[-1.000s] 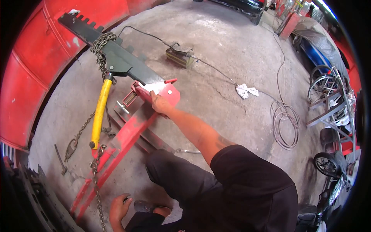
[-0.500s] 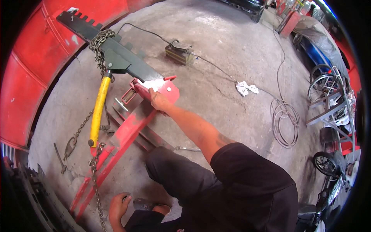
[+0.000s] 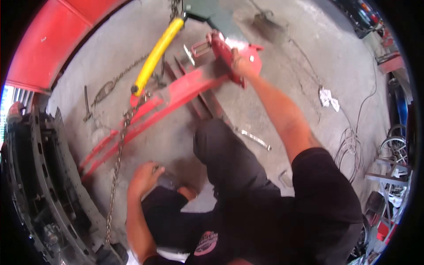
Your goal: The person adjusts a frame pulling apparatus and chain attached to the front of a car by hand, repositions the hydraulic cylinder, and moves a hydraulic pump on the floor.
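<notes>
My right hand (image 3: 240, 63) is on the red bracket (image 3: 254, 58) at the upper end of the long red beam (image 3: 187, 90), its fingers closed at the white-lit edge. What they grip there is too small to make out. My left hand (image 3: 148, 176) hovers low near my knee, fingers curled, with a small dark thing at the fingertips. A yellow cylinder (image 3: 158, 57) slants above the beam, its lower end by a chain (image 3: 118, 168) that hangs down past the beam. The dark green arm (image 3: 216, 13) joins the bracket at the top.
A wrench (image 3: 256, 139) lies on the floor right of my knee. Dark metal parts (image 3: 44, 176) stand at the left. A white rag (image 3: 328, 100), a coiled hose (image 3: 350, 152) and a bicycle wheel (image 3: 394, 149) are at the right. A chain with a hook (image 3: 105, 90) lies at the upper left.
The view has tilted down and turned left, so the beam and bracket sit higher and further right. My right hand is still at the bracket; my left hand remains low by my leg.
</notes>
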Demonstrator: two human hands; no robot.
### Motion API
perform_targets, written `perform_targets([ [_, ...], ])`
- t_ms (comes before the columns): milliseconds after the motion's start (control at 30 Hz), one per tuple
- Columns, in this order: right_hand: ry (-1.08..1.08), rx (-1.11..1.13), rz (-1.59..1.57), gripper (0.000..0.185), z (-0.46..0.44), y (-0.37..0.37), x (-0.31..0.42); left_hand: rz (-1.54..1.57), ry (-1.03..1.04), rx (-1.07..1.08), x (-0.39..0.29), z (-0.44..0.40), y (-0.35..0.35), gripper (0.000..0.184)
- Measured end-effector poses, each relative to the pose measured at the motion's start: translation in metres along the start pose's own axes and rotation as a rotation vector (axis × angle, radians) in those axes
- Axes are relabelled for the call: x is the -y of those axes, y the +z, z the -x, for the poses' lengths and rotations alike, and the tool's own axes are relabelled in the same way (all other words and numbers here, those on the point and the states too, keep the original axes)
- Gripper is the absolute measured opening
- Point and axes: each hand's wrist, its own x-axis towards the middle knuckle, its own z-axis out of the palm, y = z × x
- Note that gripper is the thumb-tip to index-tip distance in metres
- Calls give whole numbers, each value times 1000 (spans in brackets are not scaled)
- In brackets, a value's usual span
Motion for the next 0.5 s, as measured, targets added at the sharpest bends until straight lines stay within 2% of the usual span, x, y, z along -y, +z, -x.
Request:
perform_targets([
  [67,-86,19,-61,34,-4,7,-14,-4,28,-22,7,4,7,28],
  [400,67,135,71,31,-2,-16,11,21,19,-20,3,13,5,27],
  [467,-64,33,13,30,-2,-2,-7,-29,15,-25,6,14,4,28],
  [500,-76,68,179,28,4,-26,19,-35,1,-21,6,16,4,28],
])
